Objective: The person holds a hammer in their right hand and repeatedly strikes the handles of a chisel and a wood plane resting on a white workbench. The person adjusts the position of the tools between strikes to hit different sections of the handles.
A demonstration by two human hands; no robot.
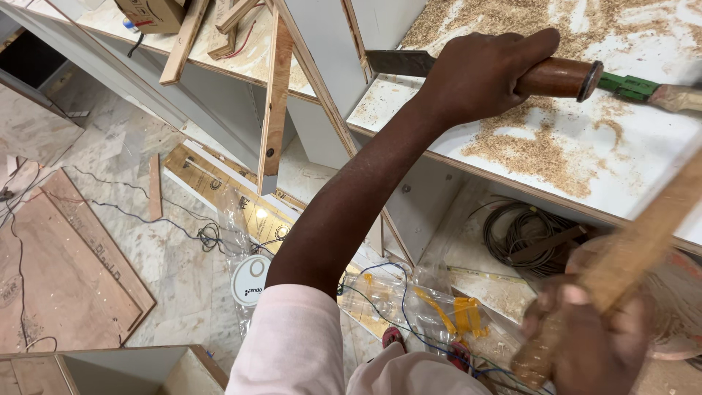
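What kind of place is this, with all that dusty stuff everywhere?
Probably a carpentry workshop or furniture-fitting site. Sawdust covers a white panel, the left hand grips a wooden-handled chisel, and plywood boards and cables lie on the floor.

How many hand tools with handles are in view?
3. A chisel in the left hand, on the dusty board; a green-necked tool lying just past it; a blurred wooden mallet in the right hand. Others may be hidden.
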